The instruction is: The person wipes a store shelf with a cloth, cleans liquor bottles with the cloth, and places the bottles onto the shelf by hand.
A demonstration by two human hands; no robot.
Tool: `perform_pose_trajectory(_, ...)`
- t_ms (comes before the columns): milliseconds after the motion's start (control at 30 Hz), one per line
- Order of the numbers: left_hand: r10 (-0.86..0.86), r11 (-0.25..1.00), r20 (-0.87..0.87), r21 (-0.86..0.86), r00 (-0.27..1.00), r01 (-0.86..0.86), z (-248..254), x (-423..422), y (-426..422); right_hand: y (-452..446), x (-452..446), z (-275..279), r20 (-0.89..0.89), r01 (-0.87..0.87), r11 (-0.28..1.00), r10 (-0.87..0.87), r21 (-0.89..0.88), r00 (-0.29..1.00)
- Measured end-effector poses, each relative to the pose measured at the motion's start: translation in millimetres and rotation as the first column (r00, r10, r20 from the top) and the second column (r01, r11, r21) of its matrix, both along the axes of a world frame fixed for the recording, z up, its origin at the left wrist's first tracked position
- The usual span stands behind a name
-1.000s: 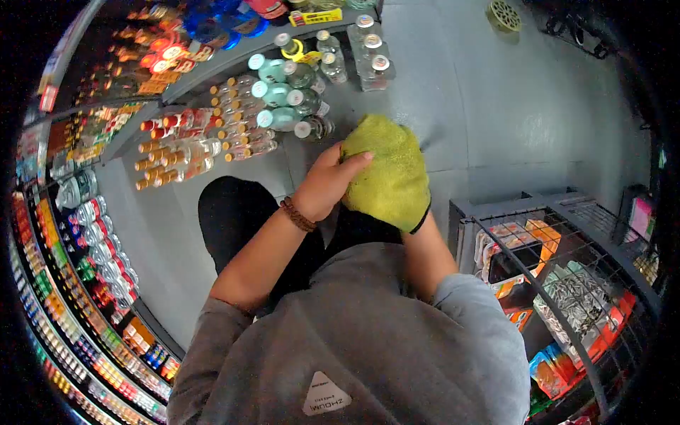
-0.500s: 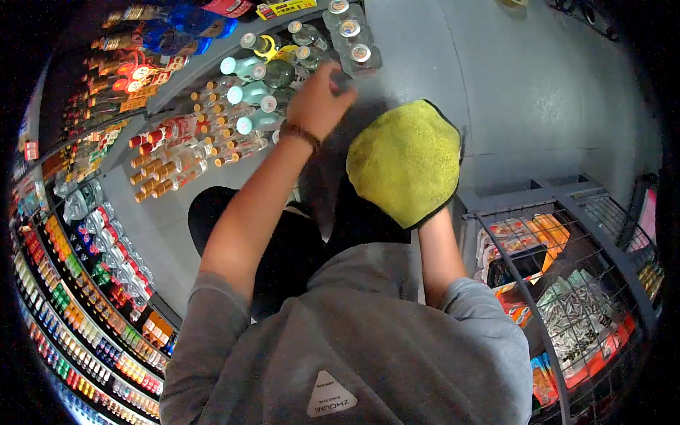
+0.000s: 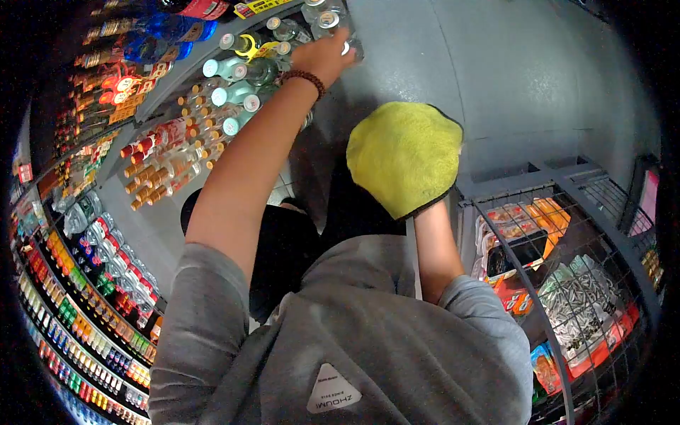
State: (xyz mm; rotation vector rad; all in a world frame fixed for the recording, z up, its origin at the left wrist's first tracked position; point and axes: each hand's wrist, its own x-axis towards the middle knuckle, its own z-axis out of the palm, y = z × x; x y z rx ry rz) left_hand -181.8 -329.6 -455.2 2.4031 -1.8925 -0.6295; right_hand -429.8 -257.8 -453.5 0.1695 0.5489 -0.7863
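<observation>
My left hand (image 3: 324,59), with a beaded bracelet at the wrist, reaches to the front of a row of clear square bottles (image 3: 328,20). Its fingers are curled around the top of the nearest bottle (image 3: 345,48), whose pale cap shows between them. A yellow cloth (image 3: 404,159) with a dark edge covers my right hand, which holds it up in front of my body. The right fingers are hidden by the cloth. Close to my left forearm stand bottles with pale green caps (image 3: 220,95) and a dark green bottle (image 3: 261,71).
Many clear bottles with orange caps (image 3: 159,173) stand left of my arm. Blue bottles (image 3: 166,39) fill the shelf above. Shelves of small drinks (image 3: 85,319) curve along the left. At right is a wire basket (image 3: 528,283) of packaged goods. Grey floor (image 3: 510,92) lies ahead.
My left hand has moved forward onto the nearest square bottle, closing its fingers around the top. The yellow cloth stays in nearly the same place, and the view has shifted slightly.
</observation>
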Motion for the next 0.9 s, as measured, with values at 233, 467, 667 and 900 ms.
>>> perform_pose_trajectory(233, -0.031, 0.988, -0.074, -0.154, 0.997, 0.02, 60, -8, 43, -18, -6, 20, 0.114, 0.254, 0.965, -0.246, -0.064, 0.963)
perform_pose_trajectory(467, -0.269, 0.958, -0.12, -0.135, 0.956, 0.253, 192, -32, 94, -21, 31, 85, -0.487, -0.446, 0.427, 0.014, -0.787, 0.873)
perform_pose_trajectory(667, -0.322, 0.912, -0.18, -0.323, 0.929, 0.254, 243, -32, 127, 17, 60, 120, -0.648, -0.633, 0.153, -0.092, -0.759, 0.756)
perform_pose_trajectory(900, -0.263, 0.891, -0.186, -0.424, 0.947, 0.164, 265, -34, 145, 54, 76, 163, -0.416, -0.486, 0.031, -0.565, -0.873, 0.713)
